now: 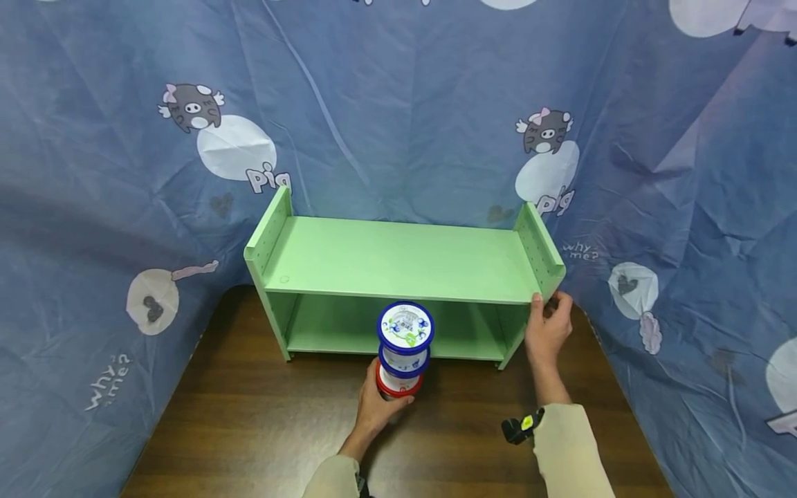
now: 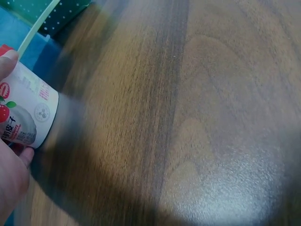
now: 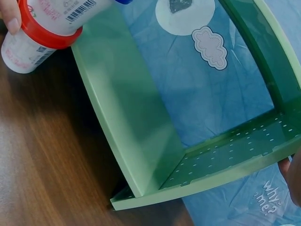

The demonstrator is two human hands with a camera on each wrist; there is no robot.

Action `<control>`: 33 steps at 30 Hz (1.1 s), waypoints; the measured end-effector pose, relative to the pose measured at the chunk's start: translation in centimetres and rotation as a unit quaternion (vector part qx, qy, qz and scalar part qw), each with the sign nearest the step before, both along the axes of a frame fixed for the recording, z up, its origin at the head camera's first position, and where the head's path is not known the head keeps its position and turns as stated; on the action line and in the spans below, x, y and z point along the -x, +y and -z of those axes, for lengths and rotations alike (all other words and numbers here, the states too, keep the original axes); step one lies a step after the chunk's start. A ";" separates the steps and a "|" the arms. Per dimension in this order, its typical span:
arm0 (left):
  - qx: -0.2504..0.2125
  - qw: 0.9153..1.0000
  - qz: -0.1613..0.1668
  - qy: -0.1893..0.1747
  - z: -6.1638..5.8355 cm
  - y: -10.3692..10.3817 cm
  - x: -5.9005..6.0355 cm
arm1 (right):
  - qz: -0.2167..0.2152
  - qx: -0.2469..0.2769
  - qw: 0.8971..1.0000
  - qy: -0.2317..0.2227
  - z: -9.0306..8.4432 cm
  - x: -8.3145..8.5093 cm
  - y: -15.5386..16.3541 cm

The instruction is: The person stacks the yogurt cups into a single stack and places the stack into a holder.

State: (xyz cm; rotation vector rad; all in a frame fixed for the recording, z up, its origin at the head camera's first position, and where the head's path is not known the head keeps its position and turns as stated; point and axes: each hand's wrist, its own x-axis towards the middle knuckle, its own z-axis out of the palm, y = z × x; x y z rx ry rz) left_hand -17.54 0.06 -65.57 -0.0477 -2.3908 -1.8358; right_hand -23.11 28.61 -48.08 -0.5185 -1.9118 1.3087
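Observation:
My left hand [image 1: 376, 408] grips the bottom cup of a stack of yogurt cups [image 1: 402, 349], held in front of the green shelf [image 1: 398, 263]. The bottom cup has a red lid and the upper ones have blue lids. In the left wrist view the white cup [image 2: 28, 115] with red fruit print sits against my fingers [image 2: 11, 169]. The right wrist view shows the red-lidded cup [image 3: 40, 35] at the top left. My right hand [image 1: 548, 325] grips the front edge of the shelf's right side panel [image 1: 540, 249].
The shelf stands on a dark wooden table [image 1: 261, 429] and has an open lower compartment [image 1: 349, 325]. A blue curtain [image 1: 398, 104] printed with cartoon pigs surrounds the table on three sides. A tracker sits on my right wrist [image 1: 521, 427].

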 end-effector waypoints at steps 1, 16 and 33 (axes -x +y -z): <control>0.000 1.000 0.000 0.000 0.0 -0.1 -0.1 | -0.001 0.001 1.000 0.000 0.0 0.0 0.0; 0.005 1.000 0.000 0.028 -1.2 -0.7 -0.5 | 0.002 -0.012 1.000 -0.005 0.2 0.0 0.3; 0.016 1.000 0.006 0.020 -3.6 -1.4 -1.2 | -0.003 -0.005 1.000 -0.012 0.3 0.1 0.4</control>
